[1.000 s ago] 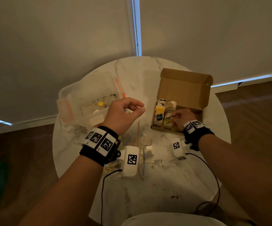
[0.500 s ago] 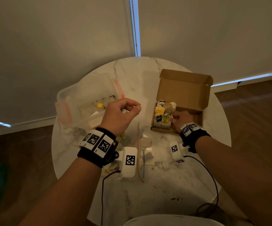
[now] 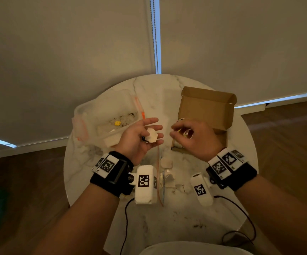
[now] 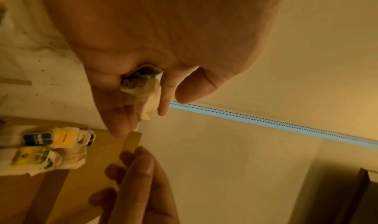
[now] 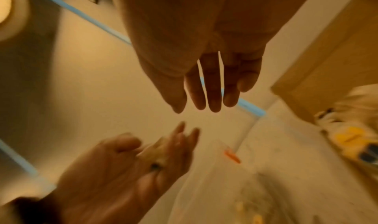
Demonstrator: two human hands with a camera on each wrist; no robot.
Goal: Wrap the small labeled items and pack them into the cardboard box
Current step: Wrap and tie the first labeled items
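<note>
My left hand point(image 3: 145, 133) is turned palm up over the table with its fingers stretched out. A small item wrapped in white paper point(image 3: 151, 135) lies on it, with a dark bit showing at one end point(image 4: 143, 75). My right hand point(image 3: 184, 132) hovers just right of it, in front of the open cardboard box point(image 3: 208, 111), fingers loosely bent and holding nothing point(image 5: 206, 95). Several wrapped items with yellow and blue labels point(image 4: 51, 140) lie packed in the box. My right hand hides most of them in the head view.
A clear plastic tub point(image 3: 108, 115) with orange latches stands at the left with a small yellow piece point(image 3: 117, 123) in it. Paper scraps point(image 3: 166, 162) and thin strings point(image 3: 158, 172) lie on the round marble table point(image 3: 167, 223). Cables trail off the near edge.
My right hand has come up out of the box toward the left hand. The left hand has turned palm up and uncurled, showing the wrapped item on it.
</note>
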